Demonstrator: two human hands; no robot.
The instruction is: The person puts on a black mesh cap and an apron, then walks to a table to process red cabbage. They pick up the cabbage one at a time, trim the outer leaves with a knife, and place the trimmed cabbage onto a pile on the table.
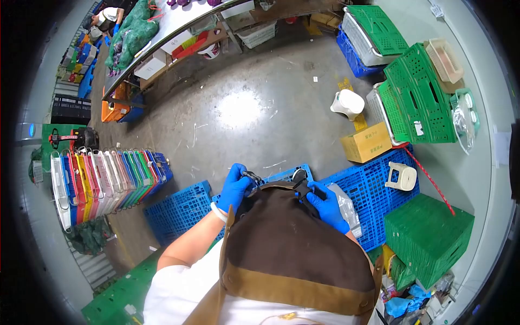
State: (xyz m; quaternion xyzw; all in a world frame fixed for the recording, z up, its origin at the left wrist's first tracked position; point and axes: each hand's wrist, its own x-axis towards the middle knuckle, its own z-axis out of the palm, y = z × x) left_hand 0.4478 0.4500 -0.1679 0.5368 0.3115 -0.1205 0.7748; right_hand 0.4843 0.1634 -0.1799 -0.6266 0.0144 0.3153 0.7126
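Observation:
My left hand (235,187), in a blue glove with a white band at the wrist, closes on a dark looped piece (252,176), perhaps a strap end or clip. It is at the left of the far edge of the dark brown apron (298,233) I wear. On the other side, my right hand (329,208), also blue-gloved, has its fingers around a black strap (301,187). A small round black-and-white part (298,175) shows at the strap's upper end. Folds of the apron partly hide both hands' grip. A clear plastic bag (345,206) lies beyond the right hand.
Blue pallets (179,208) lie on the floor ahead and to the right. Colourful baskets (108,181) are lined up at left. Stacked green crates (420,97), a cardboard box (366,142) and white stools (348,104) stand at right. Another person (106,19) bends near the long table (179,21).

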